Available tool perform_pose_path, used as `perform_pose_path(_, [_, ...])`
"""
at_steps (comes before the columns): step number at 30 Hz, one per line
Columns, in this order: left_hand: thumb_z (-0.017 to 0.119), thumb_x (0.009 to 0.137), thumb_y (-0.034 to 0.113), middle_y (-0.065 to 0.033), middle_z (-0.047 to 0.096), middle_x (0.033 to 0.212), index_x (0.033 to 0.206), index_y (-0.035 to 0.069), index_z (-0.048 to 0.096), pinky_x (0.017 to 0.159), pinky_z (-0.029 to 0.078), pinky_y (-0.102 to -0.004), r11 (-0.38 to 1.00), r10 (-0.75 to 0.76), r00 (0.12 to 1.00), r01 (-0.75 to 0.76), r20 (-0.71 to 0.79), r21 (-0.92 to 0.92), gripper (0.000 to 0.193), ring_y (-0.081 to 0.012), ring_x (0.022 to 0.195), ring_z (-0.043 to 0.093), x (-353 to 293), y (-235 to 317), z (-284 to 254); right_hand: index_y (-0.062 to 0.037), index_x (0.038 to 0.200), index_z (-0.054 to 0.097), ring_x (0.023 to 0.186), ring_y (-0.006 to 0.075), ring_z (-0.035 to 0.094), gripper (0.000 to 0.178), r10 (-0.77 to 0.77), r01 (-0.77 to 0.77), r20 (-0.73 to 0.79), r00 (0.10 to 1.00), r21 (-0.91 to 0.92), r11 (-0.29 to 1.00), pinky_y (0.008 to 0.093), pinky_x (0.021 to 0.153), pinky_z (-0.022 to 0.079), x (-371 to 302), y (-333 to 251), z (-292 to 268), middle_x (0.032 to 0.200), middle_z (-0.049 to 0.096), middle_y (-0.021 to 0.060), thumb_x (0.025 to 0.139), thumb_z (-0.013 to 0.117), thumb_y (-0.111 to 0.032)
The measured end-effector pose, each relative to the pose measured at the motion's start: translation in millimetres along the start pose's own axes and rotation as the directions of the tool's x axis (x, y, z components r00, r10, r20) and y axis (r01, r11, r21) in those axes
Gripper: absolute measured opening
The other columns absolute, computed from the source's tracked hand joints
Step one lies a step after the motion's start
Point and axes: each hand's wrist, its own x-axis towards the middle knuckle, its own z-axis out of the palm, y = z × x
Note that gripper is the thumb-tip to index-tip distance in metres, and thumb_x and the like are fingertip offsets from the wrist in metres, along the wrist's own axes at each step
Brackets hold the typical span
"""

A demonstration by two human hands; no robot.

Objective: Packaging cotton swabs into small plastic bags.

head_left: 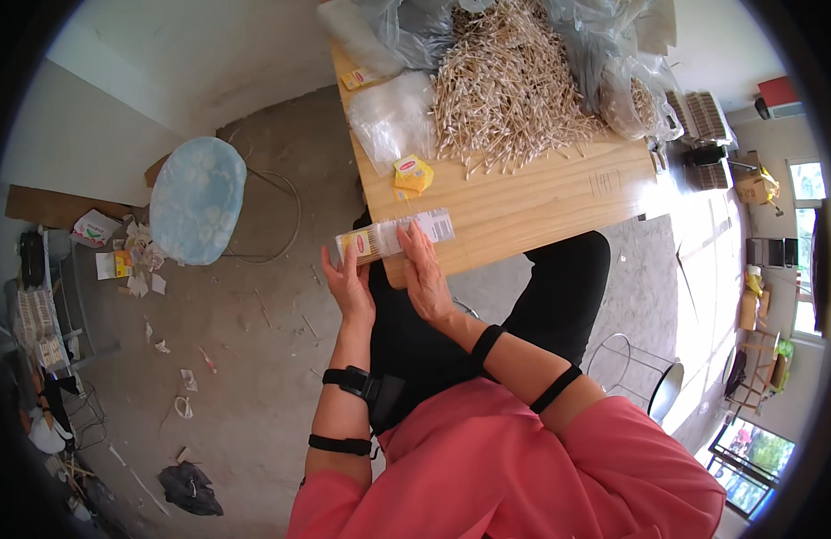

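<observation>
A clear plastic packet of cotton swabs (pixel 374 241) with a yellow card at its left end lies across the table's near left corner, partly past the edge. My left hand (pixel 351 289) is closed round its left end, where the swabs show through. My right hand (pixel 423 280) is on the middle of the packet, fingers extended over the plastic, its thumb hidden. The packet's flat right part (pixel 437 225), with a printed label, reaches past my right fingers over the wood. Just beyond sit small yellow cards (pixel 413 176).
The wooden table (pixel 523 211) bears a big heap of loose cotton swabs (pixel 514 90), clear bags (pixel 393 117) and grey plastic sacks (pixel 413 31). A blue-covered stool (pixel 198 199) stands left. Scraps litter the floor; a metal-framed stool (pixel 665 391) is at right.
</observation>
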Motion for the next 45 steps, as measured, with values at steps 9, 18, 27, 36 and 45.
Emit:
perform_pose_path(9, [0.066, 0.095, 0.027, -0.0116, 0.062, 0.118, 0.123, -0.001, 0.053, 0.095, 0.053, -0.0334, 0.95, -0.194, 0.98, 0.18, -0.033, -0.256, 0.042, -0.0212, 0.11, 0.062, 5, -15, 17, -0.0067, 0.145, 0.045, 0.148, 0.0282, 0.025, 0.049, 0.02, -0.012, 0.071, 0.997, -0.11, 0.994, 0.0499, 0.121, 0.003, -4, -7, 7, 0.152, 0.04, 0.0115, 0.096, 0.043, -0.004])
perform_pose_path(18, [0.064, 0.096, 0.024, -0.0097, 0.064, 0.116, 0.121, 0.0, 0.055, 0.1, 0.05, -0.0335, 0.933, -0.213, 0.977, 0.198, -0.018, -0.301, 0.036, -0.0202, 0.111, 0.061, 10, -11, 12, -0.0052, 0.145, 0.045, 0.149, 0.0302, 0.022, 0.052, 0.094, -0.116, 0.102, 0.99, 0.245, 0.963, 0.0431, 0.12, 0.014, -4, 4, -38, 0.151, 0.043, 0.0146, 0.093, 0.05, -0.005])
perform_pose_path(27, [0.065, 0.095, 0.015, -0.0094, 0.064, 0.119, 0.122, -0.001, 0.055, 0.102, 0.051, -0.035, 0.884, -0.222, 0.975, 0.194, -0.018, -0.425, 0.033, -0.021, 0.114, 0.061, 24, -7, -9, -0.0009, 0.138, 0.052, 0.142, 0.027, 0.038, 0.046, 0.212, -0.218, 0.054, 0.976, 0.149, 0.964, 0.0365, 0.114, 0.03, -49, 54, -160, 0.141, 0.053, 0.0185, 0.094, 0.058, -0.014])
perform_pose_path(36, [0.065, 0.095, 0.02, -0.0091, 0.06, 0.125, 0.123, 0.004, 0.058, 0.104, 0.048, -0.0396, 0.804, -0.037, 0.988, 0.119, 0.152, -0.582, 0.033, -0.023, 0.12, 0.057, -17, 44, -28, 0.0013, 0.136, 0.051, 0.111, 0.0195, 0.063, 0.043, 0.275, -0.388, 0.326, 0.904, 0.362, 0.848, 0.0324, 0.094, 0.051, -40, -5, -127, 0.129, 0.063, 0.0135, 0.099, 0.059, -0.018])
perform_pose_path(45, [0.054, 0.1, 0.042, 0.0, 0.051, 0.141, 0.138, 0.018, 0.05, 0.111, 0.033, -0.0385, 0.883, -0.067, 0.806, 0.322, 0.589, -0.341, 0.045, -0.0176, 0.13, 0.046, -78, 17, 42, -0.0001, 0.11, 0.064, 0.084, 0.0199, 0.066, 0.025, 0.151, -0.084, -0.138, 0.979, 0.406, 0.91, 0.0303, 0.07, 0.056, -12, -86, -101, 0.099, 0.063, 0.0117, 0.086, 0.071, -0.006])
